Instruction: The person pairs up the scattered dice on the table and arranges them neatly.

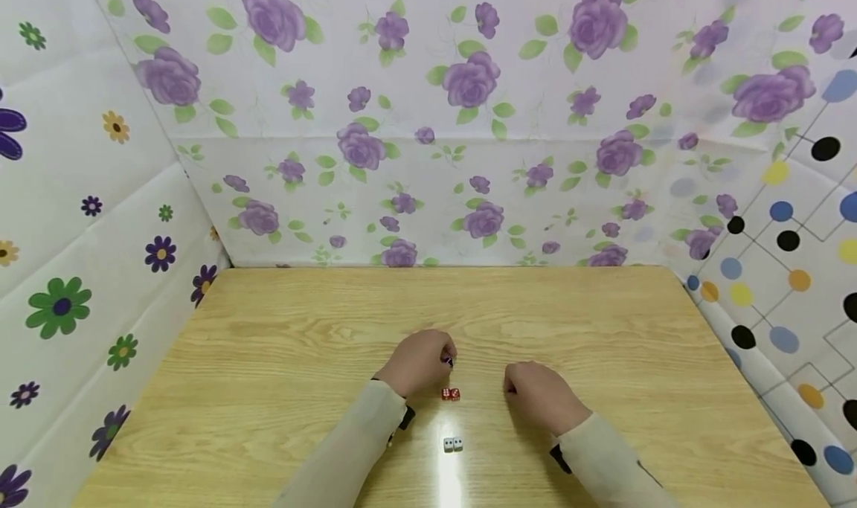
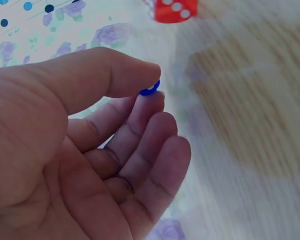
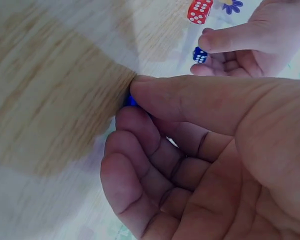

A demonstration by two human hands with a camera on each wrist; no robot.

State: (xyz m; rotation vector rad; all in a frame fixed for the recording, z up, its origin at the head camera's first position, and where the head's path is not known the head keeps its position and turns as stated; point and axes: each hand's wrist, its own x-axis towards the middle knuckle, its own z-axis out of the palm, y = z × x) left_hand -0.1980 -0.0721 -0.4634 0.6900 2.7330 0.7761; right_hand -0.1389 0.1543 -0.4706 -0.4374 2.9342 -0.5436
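Between thumb and forefinger, my left hand pinches a blue die with white dots, just behind a pair of red dice. In the left wrist view only a blue sliver of that die shows between the fingertips. My right hand is to the right of the red dice, thumb and forefinger pinching a second blue die, mostly covered by the fingers. The two red dice sit side by side on the table. Nearer to me, two white dice also sit side by side.
The wooden table runs back to a flowered cloth wall. Patterned cloth walls also stand at its left and right sides. A bright reflection lies on the tabletop around and in front of the white dice.
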